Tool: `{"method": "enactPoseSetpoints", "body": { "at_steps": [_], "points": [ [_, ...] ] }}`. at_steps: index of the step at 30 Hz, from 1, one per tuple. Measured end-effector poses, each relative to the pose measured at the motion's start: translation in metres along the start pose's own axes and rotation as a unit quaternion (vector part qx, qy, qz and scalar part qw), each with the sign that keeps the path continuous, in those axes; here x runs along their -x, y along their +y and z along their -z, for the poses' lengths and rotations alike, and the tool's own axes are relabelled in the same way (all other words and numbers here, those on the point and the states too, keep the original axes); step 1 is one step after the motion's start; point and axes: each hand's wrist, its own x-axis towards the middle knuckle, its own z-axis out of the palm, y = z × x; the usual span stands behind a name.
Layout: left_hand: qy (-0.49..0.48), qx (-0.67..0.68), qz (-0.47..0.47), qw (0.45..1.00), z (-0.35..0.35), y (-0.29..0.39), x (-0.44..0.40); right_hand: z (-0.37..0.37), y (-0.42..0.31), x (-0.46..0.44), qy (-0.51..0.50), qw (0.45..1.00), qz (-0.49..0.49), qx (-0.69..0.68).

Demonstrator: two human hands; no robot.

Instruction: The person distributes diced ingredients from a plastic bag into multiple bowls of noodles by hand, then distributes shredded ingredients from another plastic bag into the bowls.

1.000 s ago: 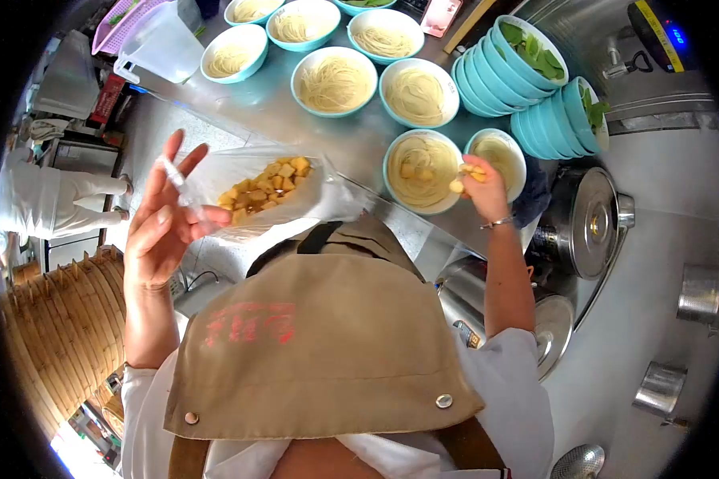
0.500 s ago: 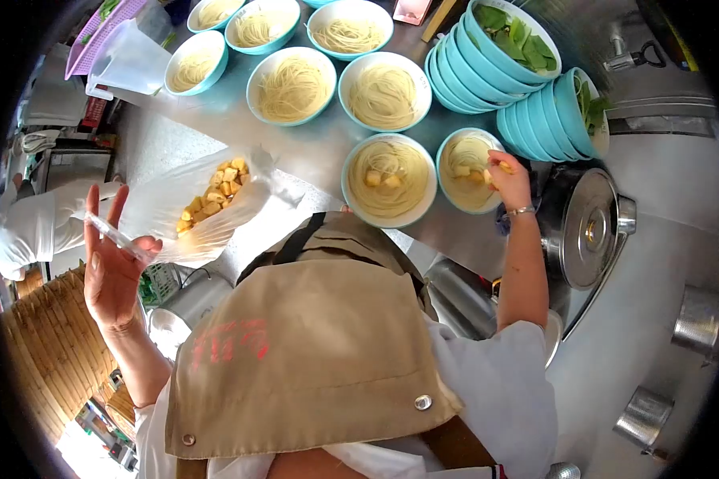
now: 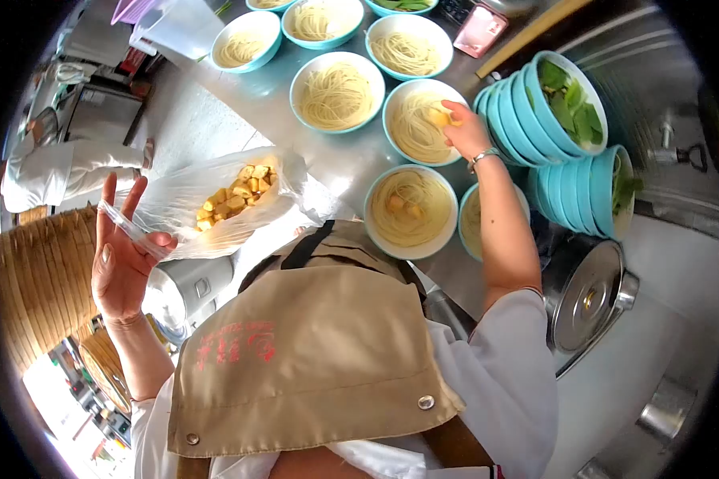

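At the left, my left hand (image 3: 128,259) holds the rim of a clear plastic bag (image 3: 168,209), its fingers hooked in the edge. Yellow-brown cubes (image 3: 236,195) lie inside the bag. My right hand (image 3: 465,132) pinches a few cubes over a turquoise bowl of noodles (image 3: 414,128). Nearer to me, another noodle bowl (image 3: 410,214) has cubes on top. Beside it a further noodle bowl (image 3: 471,223) is partly covered by my right forearm. A noodle bowl (image 3: 337,92) to the left shows only noodles.
More noodle bowls (image 3: 407,45) stand farther back. Stacked turquoise bowls (image 3: 527,112) with green leaves on top are at the right, near a lidded steel pot (image 3: 587,299). A pink box (image 3: 481,30) and a clear tub (image 3: 180,28) are at the back. Another person (image 3: 72,168) stands far left.
My right hand has gone from the small right bowl to the bowl behind, with cubes in its fingers. My left hand still holds the bag. The view has shifted.
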Motion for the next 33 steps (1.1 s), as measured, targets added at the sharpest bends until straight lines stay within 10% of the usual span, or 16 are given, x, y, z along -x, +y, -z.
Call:
{"method": "enactPoseSetpoints", "body": {
  "at_steps": [11,17,21,23,29,33],
  "points": [
    [0.06,-0.006,-0.004,0.998,0.009,-0.013,0.004,0.015,-0.049,-0.064,-0.005,0.958,-0.011,-0.288],
    [0.118,-0.021,0.0,0.993,0.0,-0.018,0.006,-0.008,-0.051,-0.172,0.032,0.967,0.033,-0.252],
    [0.15,-0.041,-0.001,0.988,0.003,-0.019,0.005,-0.01,-0.018,-0.208,0.152,0.984,0.067,0.062],
    [0.156,-0.052,-0.003,0.986,0.007,-0.02,0.002,-0.009,-0.024,-0.196,0.177,0.975,0.108,-0.078],
    [0.116,-0.066,0.026,0.991,0.022,-0.02,-0.018,-0.108,-0.172,0.006,-0.184,0.867,0.31,-0.344],
    [0.046,-0.066,0.054,0.995,0.042,-0.002,-0.029,-0.245,-0.22,0.067,-0.422,0.829,0.366,0.032]
  ]
}}
